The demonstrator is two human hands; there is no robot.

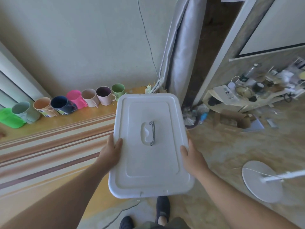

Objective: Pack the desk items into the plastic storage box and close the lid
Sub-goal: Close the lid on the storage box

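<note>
I have the storage box point(151, 144) between my hands, lid point(148, 113) on; left hand point(109, 152) and right hand point(192, 158) each grip a long edge; cups point(74, 101) sit beyond my left hand; uneven grip could tip it, I judge.

The white lid point(151, 146) hides the box beneath; the shelf clutter point(264, 83) is blurred.

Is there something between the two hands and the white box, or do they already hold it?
Nothing visible is in between. The left hand grips the left edge of the white box, thumb on the closed lid; the right hand holds the right edge. The cups stand apart along the wall.
</note>
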